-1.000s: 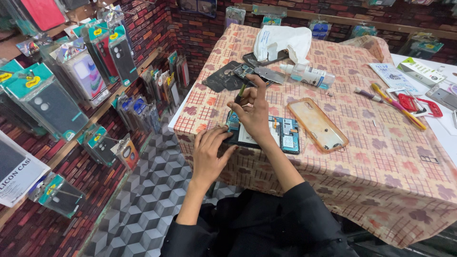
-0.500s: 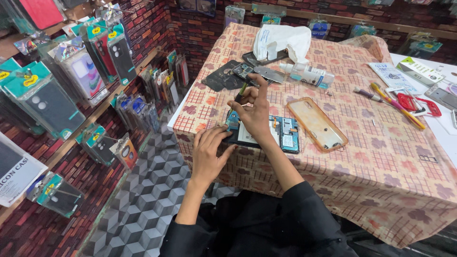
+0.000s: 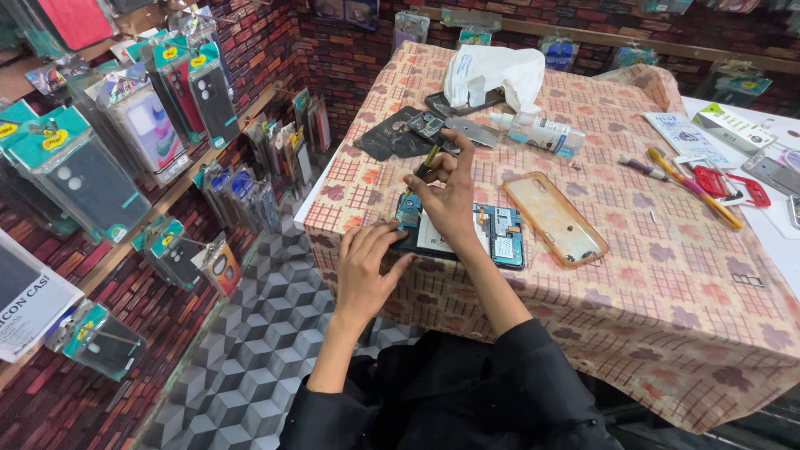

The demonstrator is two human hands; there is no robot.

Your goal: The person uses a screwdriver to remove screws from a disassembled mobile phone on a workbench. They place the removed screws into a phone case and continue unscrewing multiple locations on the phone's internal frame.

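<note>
An opened phone with its blue circuit boards showing lies near the front edge of the table. My left hand rests on its near left corner, fingers pressing it down. Above the phone's left end, my right hand grips a small screwdriver with a yellow-green handle, tip pointing down at the phone. A clear orange-tinted phone case lies just to the right of the phone.
A patterned tablecloth covers the table. Dark phone parts, a white cloth, a small bottle, pencils and red tools lie farther back. Racks of packaged phone cases line the left wall.
My right hand has shifted very slightly with the screwdriver. The left hand stays on the phone's corner.
</note>
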